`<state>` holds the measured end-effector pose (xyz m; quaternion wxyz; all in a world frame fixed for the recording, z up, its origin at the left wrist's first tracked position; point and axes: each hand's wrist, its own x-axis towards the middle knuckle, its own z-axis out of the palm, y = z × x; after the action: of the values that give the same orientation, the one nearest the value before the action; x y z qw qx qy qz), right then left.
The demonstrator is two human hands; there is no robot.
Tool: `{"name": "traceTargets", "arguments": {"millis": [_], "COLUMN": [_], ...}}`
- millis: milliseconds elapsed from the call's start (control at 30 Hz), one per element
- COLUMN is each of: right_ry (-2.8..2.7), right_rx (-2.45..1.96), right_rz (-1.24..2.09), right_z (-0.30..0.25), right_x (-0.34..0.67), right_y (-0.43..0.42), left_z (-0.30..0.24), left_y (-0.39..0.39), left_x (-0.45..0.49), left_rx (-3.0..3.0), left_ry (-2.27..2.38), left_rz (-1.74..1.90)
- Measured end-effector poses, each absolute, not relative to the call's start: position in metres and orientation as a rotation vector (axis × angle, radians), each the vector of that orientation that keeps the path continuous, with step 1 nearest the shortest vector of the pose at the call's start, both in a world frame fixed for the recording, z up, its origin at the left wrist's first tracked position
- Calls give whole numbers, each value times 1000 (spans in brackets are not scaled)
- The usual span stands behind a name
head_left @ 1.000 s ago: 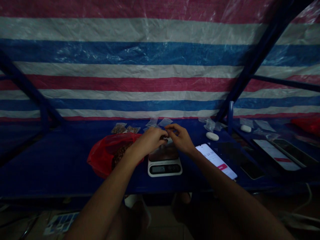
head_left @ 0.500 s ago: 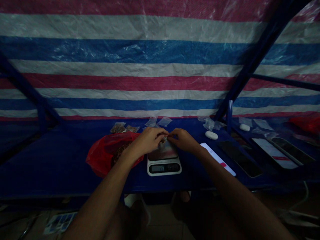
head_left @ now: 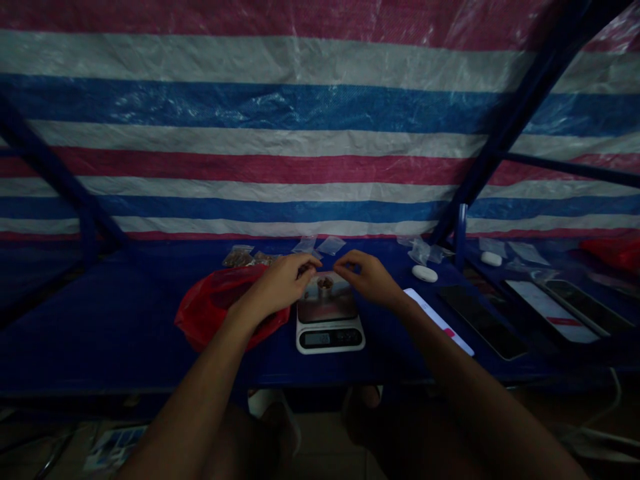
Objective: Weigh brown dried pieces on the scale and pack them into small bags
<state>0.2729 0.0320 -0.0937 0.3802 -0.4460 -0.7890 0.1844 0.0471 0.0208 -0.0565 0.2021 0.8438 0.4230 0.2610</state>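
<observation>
Cup (head_left: pixel 325 288), head view: brown bits (head_left: pixel 325 283) inside, on scale (head_left: pixel 331 339), between hands. Left hand (head_left: pixel 291 277): apparently closed on more bits. Right hand (head_left: pixel 369 275): curled, grip unclear. Beyond left hand: filled bags (head_left: pixel 238 256), seemingly done; flat bags (head_left: pixel 331 245), seemingly unfilled.

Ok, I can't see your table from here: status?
Left hand and right hand flanking small cup. Cup on scale, brown pieces inside. Red bag left of scale, cup unobstructed.
</observation>
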Motion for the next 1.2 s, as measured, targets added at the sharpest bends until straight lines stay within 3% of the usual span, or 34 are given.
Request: {"name": "traceTargets", "arguments": {"millis": [200,400,567,733,1033,1200], "right_ry": [-2079,-2194,-2357,-2418,-2414,-2381], "right_rx": [-1090,-1658,-1917,-1860,-1814,-1583], "right_rz": [532,267,387,497,687,507], "right_z": [-80,-70,-79,-89,-93,-89], "right_x": [272,332,365,376,382,360], "right_y": [23,15,7,4,3,4], "left_z": [-73,-70,-63,-59,-63,-65], "left_y": [16,14,13,9,9,9], "left_x": [30,32,35,46,54,57], "left_rx": [2497,2496,2470,2445,2494,2514], "left_ry": [1365,1321,1340,1254,1277,1279], "left_rz": [392,303,474,744,636,615]}}
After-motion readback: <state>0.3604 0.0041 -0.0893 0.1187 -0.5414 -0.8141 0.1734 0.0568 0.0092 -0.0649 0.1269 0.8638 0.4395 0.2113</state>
